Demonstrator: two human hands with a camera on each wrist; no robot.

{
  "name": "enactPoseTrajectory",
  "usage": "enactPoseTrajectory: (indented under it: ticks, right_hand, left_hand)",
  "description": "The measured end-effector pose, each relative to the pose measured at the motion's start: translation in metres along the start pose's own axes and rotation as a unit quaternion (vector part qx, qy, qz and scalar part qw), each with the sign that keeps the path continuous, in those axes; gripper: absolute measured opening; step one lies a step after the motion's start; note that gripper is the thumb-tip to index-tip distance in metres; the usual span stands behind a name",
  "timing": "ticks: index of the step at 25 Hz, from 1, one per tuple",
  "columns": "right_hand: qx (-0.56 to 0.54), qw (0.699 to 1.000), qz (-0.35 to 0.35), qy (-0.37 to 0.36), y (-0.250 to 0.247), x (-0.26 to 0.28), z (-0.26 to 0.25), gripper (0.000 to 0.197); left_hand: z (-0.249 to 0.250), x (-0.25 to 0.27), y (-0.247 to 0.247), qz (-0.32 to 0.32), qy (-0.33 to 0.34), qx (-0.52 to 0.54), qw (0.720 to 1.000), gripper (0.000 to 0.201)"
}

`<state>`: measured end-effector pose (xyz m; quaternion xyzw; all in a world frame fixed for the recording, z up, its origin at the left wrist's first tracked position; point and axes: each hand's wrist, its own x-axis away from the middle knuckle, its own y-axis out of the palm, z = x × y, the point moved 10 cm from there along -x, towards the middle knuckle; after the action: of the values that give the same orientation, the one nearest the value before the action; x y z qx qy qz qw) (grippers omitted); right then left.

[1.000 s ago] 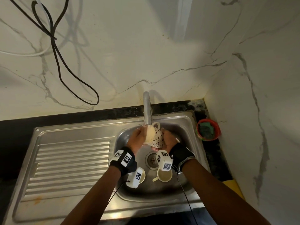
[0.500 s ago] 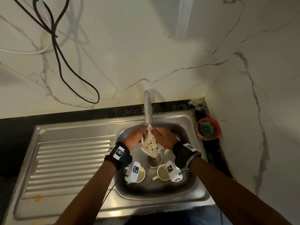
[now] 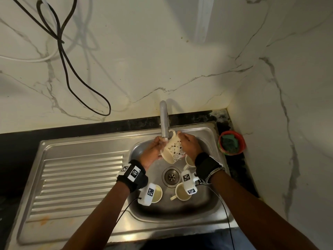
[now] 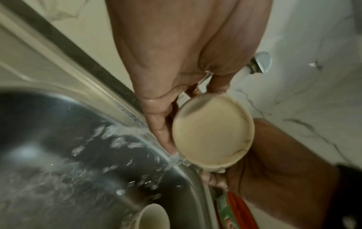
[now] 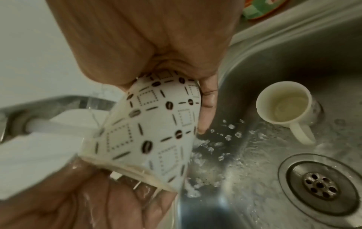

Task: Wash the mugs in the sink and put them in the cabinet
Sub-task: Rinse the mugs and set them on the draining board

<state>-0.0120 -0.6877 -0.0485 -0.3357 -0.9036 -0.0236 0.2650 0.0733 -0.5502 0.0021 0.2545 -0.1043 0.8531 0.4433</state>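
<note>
A cream mug with a brown coffee-bean pattern (image 3: 174, 150) (image 5: 152, 128) is tilted under the running tap (image 3: 164, 121), its mouth (image 4: 213, 136) facing down and toward me. My right hand (image 3: 189, 147) grips its base end, fingers curled round it. From the other side my left hand (image 3: 154, 150) cups the mug, with fingers (image 4: 162, 131) along the rim and the thumb over the top. Water splashes off it into the steel sink (image 3: 207, 204). Three more cream mugs stand in the basin (image 3: 156, 193) (image 3: 182, 192) (image 3: 189, 161). No cabinet is in view.
The drain (image 3: 171, 176) is in the basin's middle. A ribbed steel draining board (image 3: 81, 183) lies to the left. A red bowl holding a green scrub pad (image 3: 231, 143) sits on the dark counter at the right. Marble walls close the back and right; black cables (image 3: 68, 56) hang upper left.
The mug has risen from low over the drain to right under the spout, and its mouth has turned toward me. Both hands moved up with it.
</note>
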Motion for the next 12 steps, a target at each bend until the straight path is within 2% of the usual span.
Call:
enactPoseTrajectory:
  ticks: [2, 4, 6, 8, 9, 12]
  right_hand:
    - [0.063, 0.997, -0.021, -0.050, 0.008, 0.005, -0.008, 0.038]
    - [0.165, 0.978, -0.064, -0.113, 0.022, 0.013, -0.020, 0.040]
    - [0.195, 0.969, -0.041, -0.143, 0.018, 0.012, -0.026, 0.039]
    - [0.192, 0.967, 0.009, -0.169, 0.008, 0.014, -0.035, 0.036]
    - [0.226, 0.955, 0.015, -0.192, 0.011, 0.020, -0.041, 0.034]
    - [0.403, 0.879, 0.000, -0.257, 0.039, 0.048, -0.043, 0.031]
  left_hand:
    - [-0.003, -0.007, 0.002, -0.021, -0.002, -0.045, 0.999, 0.031]
    - [0.000, -0.017, 0.005, -0.042, 0.015, -0.132, 0.990, 0.036]
    - [0.004, -0.021, 0.009, -0.041, 0.029, -0.135, 0.990, 0.039]
    - [0.001, -0.023, 0.009, -0.030, 0.033, -0.085, 0.995, 0.034]
    - [-0.003, -0.023, 0.007, -0.016, 0.014, -0.065, 0.998, 0.031]
    - [-0.025, -0.020, -0.001, -0.004, -0.050, 0.049, 0.998, 0.034]
